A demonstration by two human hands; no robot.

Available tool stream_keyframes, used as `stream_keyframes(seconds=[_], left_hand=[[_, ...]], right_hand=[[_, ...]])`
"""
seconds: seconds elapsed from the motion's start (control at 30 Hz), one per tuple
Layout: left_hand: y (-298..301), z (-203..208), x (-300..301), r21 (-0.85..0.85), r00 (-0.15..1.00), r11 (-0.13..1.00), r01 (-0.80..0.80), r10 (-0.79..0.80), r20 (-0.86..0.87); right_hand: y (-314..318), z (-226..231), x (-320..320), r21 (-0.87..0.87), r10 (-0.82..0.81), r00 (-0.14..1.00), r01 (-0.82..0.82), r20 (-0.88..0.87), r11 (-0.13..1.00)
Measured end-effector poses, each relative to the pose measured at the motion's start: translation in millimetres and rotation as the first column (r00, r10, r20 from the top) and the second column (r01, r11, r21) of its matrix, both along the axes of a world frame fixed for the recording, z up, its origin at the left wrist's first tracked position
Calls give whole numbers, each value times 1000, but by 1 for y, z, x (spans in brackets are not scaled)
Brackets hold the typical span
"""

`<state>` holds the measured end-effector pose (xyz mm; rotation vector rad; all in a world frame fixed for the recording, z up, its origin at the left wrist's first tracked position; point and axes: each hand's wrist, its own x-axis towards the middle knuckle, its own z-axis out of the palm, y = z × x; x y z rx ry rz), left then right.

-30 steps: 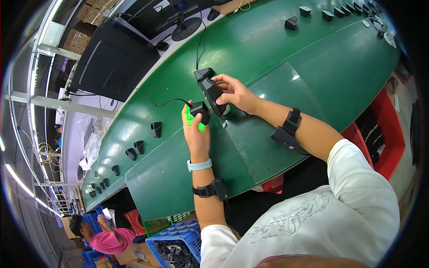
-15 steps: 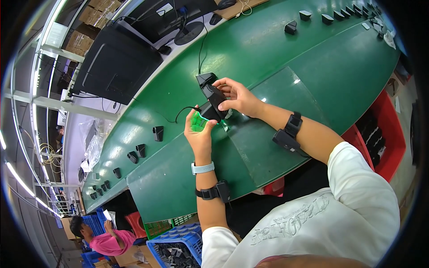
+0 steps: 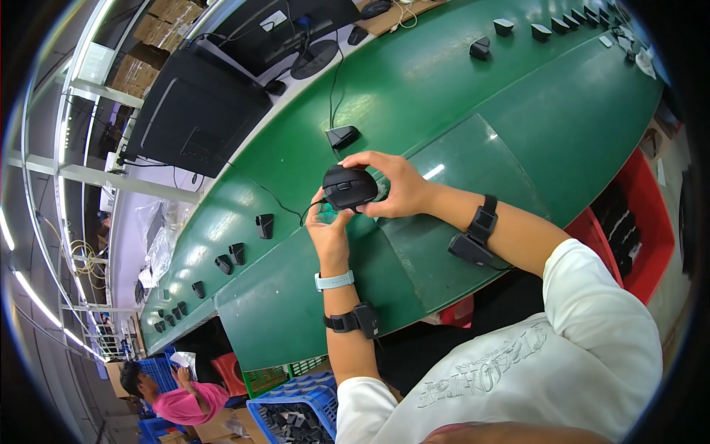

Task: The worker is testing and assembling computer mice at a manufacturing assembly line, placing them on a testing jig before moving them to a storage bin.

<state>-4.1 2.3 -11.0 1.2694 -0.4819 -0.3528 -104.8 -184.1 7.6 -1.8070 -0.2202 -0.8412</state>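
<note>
A black computer mouse is in my right hand, closed round its far side and right edge. My left hand grips a black corded base under the mouse, its thumb at the mouse's lower edge. The mouse hides most of that base; I cannot tell whether it is seated on it. A thin black cable runs from the base's left side across the bench. A faint green glow shows between my left fingers. Just beyond the mouse, a black wedge-shaped piece rests on the bench with a cable behind it.
Similar black wedge pieces lie in a line along the left of the green bench; several more stand at far right. Clear sheet under my right arm. Monitors behind, blue crate below left, red bin right.
The mouse has turned, now showing its top and wheel, and lies over the corded base. My right hand has come nearer. The green glow is mostly covered.
</note>
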Motion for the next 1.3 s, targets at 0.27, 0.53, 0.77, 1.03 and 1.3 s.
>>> stream_keyframes(seconds=[0.27,0.53,0.77,1.03,1.3], left_hand=[[-2,-4,1,-23,998,998,63,-63,6],[-7,-5,-4,-45,988,987,153,-152,38],[-5,-10,0,-73,989,987,146,-146,-5],[-8,0,-8,-135,987,978,161,-162,1],[-13,3,-7,-227,974,960,164,-195,-119]], right_hand=[[5,2,2,-79,-74,985,87,157,993],[5,0,1,-136,-102,972,133,214,982],[4,-2,1,-92,-85,979,103,185,990],[5,-2,2,-60,-79,979,91,189,994],[-1,-9,9,159,-204,977,212,-63,964]])
